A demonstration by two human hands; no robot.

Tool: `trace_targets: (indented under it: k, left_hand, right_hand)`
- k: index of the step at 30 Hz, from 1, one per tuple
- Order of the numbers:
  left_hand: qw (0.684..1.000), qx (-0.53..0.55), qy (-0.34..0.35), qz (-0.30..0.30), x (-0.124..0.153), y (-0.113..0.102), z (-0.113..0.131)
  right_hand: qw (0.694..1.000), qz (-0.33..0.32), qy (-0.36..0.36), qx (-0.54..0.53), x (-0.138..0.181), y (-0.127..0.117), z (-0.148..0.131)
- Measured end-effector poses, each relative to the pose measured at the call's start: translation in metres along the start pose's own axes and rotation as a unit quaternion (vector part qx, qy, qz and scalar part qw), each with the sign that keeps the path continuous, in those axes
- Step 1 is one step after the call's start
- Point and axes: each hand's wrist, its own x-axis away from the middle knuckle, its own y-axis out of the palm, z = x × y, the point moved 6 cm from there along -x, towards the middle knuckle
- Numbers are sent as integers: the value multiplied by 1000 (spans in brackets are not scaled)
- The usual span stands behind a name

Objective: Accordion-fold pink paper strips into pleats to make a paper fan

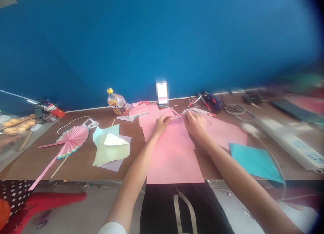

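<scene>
Large pink paper sheets (174,163) lie on the brown wooden desk (83,161) at lower centre; over them, mid-frame, a person's left hand (161,124) and right hand (194,124) grasp a narrow pink paper strip (177,117) in their fingers (167,119), with a yellow-capped clear plastic bottle (118,104) left of centre before a blue wall (162,41).

No text can be read with certainty. White lettering is carried on the label (120,109) of the yellow-capped bottle (116,98), but it is blurred; right of that bottle, a white upright panel (162,92) is pixelated.
</scene>
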Motion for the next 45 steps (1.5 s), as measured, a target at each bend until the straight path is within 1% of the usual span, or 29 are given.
trace_targets:
  k: [4,7,12,16,20,25,29,33,39,45]
  left_hand:
    - [998,-53,20,23,0,-4,-1]
    - [999,-44,5,28,0,-5,-6]
    - [1000,18,-24,7,-1,-3,-9]
    - [998,55,-8,-18,0,-1,-2]
    - [998,44,9,-40,0,2,2]
    - [999,12,19,-33,-1,3,-2]
    - [999,-14,25,-29,0,4,-2]
    - [998,-44,43,-23,2,4,4]
    - [995,-61,73,-33,4,6,10]
    - [994,-67,71,-45,5,7,11]
  right_hand:
    - [1000,6,-17,5,0,-1,-1]
    - [1000,9,-23,9,0,-1,-4]
    - [999,18,-26,-2,1,-4,-7]
    - [999,37,-25,8,2,-5,-5]
    - [998,56,-30,8,2,-7,-4]
    - [997,62,-34,4,2,-7,-7]
    - [998,57,-22,-2,2,-7,-6]
    - [999,51,-4,-17,2,-8,-3]
    - [997,61,40,-39,4,-11,-2]
    - [995,75,41,-42,6,-14,-4]
